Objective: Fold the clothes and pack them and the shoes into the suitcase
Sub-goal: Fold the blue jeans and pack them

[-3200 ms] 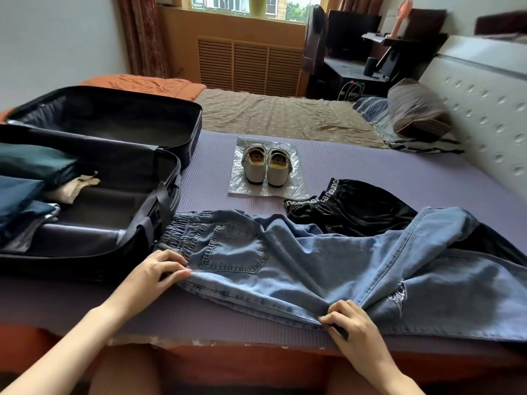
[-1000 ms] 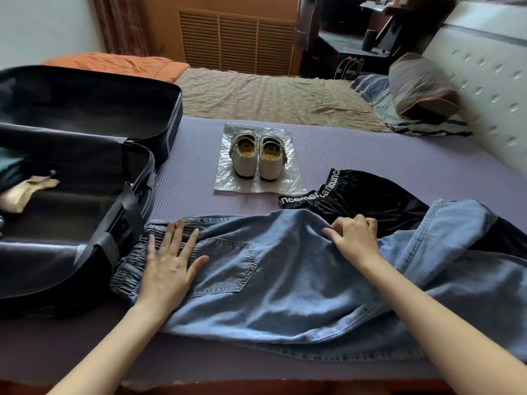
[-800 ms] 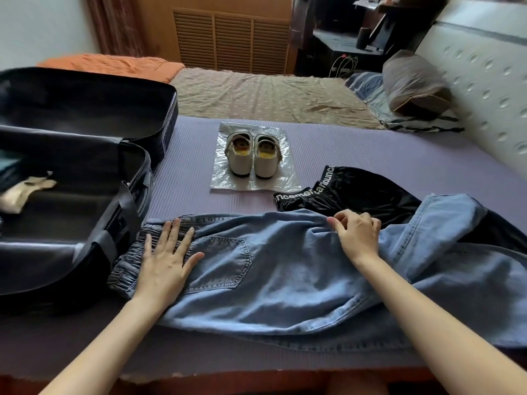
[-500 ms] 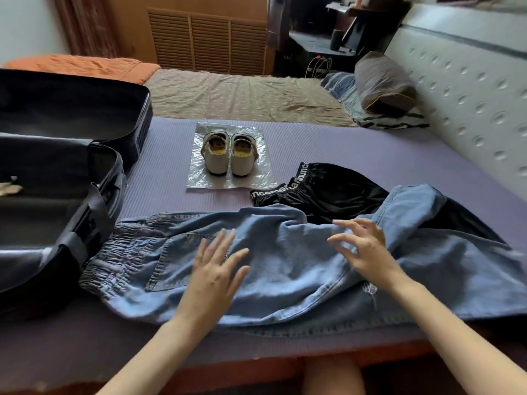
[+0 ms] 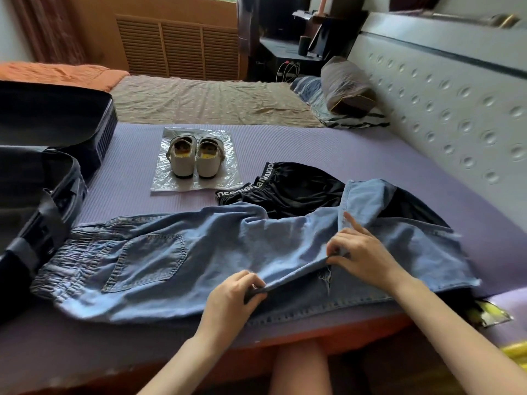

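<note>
Blue jeans [image 5: 182, 252] lie across the purple mat, waistband toward the suitcase, legs running right. My left hand [image 5: 232, 297] pinches a raised fold of the denim near the front edge. My right hand [image 5: 360, 252] pinches the same fold further right, index finger pointing up along a leg. Black shorts [image 5: 296, 189] with a lettered waistband lie partly under the jeans. A pair of white shoes [image 5: 195, 158] stands on a clear plastic bag [image 5: 159, 181]. The open black suitcase [image 5: 51, 201] sits at the left.
A padded headboard [image 5: 456, 115] runs along the right. A grey pillow [image 5: 346, 86] lies at the far right on the bed. The purple mat [image 5: 313, 143] ends at the front edge above my knee. A yellow-and-black packet [image 5: 490, 312] sticks out at the mat's right front corner.
Both hands stopped smoothing the denim flat and came toward the front edge, where they pinched up a fold of the jeans. The view shifted right.
</note>
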